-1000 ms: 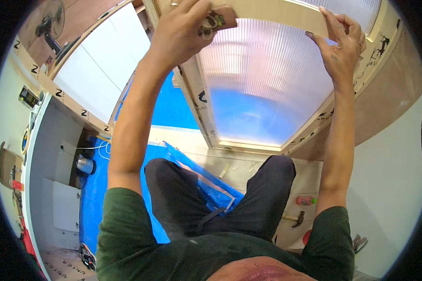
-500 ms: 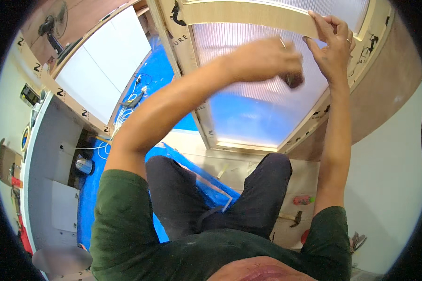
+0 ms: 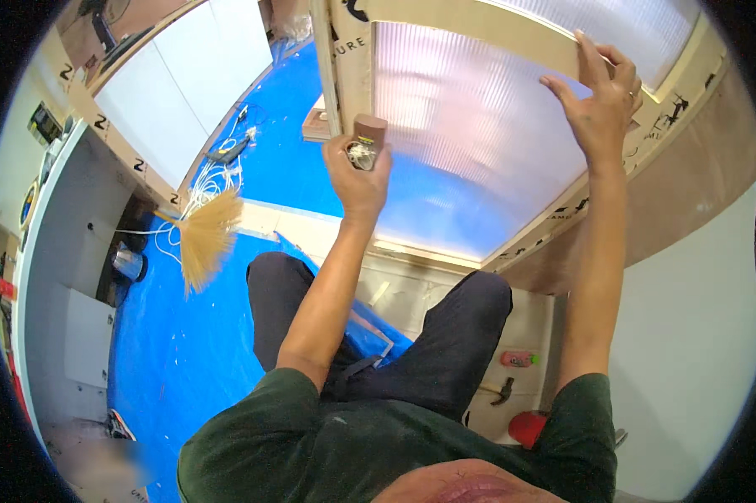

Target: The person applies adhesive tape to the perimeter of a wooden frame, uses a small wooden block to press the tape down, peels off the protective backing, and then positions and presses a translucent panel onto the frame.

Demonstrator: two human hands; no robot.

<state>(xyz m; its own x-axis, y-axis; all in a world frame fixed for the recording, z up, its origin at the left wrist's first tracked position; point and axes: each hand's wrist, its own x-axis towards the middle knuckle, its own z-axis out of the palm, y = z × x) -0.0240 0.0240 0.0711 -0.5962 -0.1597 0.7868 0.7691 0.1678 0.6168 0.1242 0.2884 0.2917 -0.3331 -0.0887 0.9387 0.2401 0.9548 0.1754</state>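
Note:
My left hand (image 3: 359, 189) is closed around a small brown piece (image 3: 369, 128) with a yellow mark and a whitish, crumpled-looking face; its exact kind is unclear. It is held up by the left stile of a pale wooden door (image 3: 350, 67). The door's ribbed translucent pane (image 3: 470, 126) fills the area in front of me. On the door's crossbar (image 3: 512, 42), toward the right, rests my right hand (image 3: 602, 113). Its thumb and fingers are apart and hold nothing; the fingertips touch the bar's edge.
Blue sheeting (image 3: 193, 360) covers the floor at left, with a straw broom (image 3: 206, 239) and white cables (image 3: 214, 180) on it. A hammer (image 3: 504, 391), a pink bottle (image 3: 519, 359) and a red round object (image 3: 526, 427) lie right of my knees. A grey counter (image 3: 51, 277) stands left.
My left hand has swung left and down from the middle of the pane to the door's left stile, still holding the brown piece. My right hand stays at the crossbar.

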